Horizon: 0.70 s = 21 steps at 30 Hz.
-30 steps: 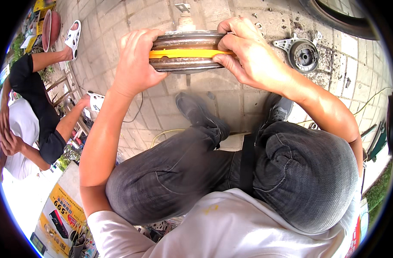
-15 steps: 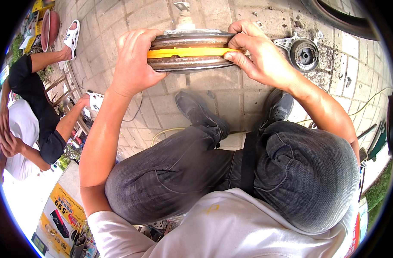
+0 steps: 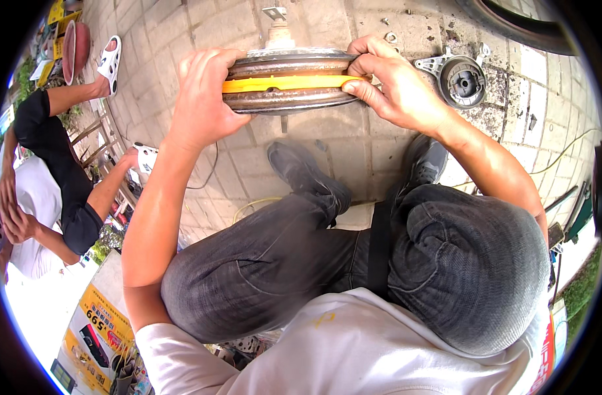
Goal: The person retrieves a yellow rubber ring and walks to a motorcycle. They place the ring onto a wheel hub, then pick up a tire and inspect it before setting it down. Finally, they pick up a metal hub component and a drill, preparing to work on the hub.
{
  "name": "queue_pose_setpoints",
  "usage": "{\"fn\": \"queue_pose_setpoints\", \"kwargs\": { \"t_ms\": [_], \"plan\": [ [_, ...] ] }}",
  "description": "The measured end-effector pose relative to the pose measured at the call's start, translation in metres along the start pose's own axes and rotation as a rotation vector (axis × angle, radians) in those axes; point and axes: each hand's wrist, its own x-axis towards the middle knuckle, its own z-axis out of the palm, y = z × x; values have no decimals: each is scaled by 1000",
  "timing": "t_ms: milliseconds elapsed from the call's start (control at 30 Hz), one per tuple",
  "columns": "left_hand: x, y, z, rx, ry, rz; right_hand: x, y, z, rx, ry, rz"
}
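A rusty wheel rim stands edge-up before me, held between both hands above the paving. Round its channel runs a yellow rim strip. My left hand is wrapped round the rim's left side, fingers over the far edge. At the right side my right hand grips the rim, its thumb pressing on the end of the visible yellow strip and its fingers curled above. An axle with a metal bracket sticks out beyond the far face. The rim's underside is hidden.
A round grey hub cover with arms lies on the paving to the right, near loose nuts. A black tyre lies at the far right. Someone in white clogs sits at the left. A thin cable crosses the ground.
Both hands keep their grip on the rim. The rim and strip sit very slightly lower and further left in view; the rest of the scene has shifted a little too.
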Motion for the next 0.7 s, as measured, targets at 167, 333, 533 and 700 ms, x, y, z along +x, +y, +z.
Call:
{"fn": "queue_pose_setpoints", "kwargs": {
  "t_ms": [167,333,533,700],
  "plan": [
    [-2,5,2,-33,6,-36,1,-8,7,34,-6,68],
    [0,5,7,-39,33,-30,1,-9,13,80,71,107],
    [2,10,4,-22,29,-20,2,-19,4,-2,248,106],
    [1,13,9,-108,102,-36,4,-21,2,-147,333,-113]
  ]
}}
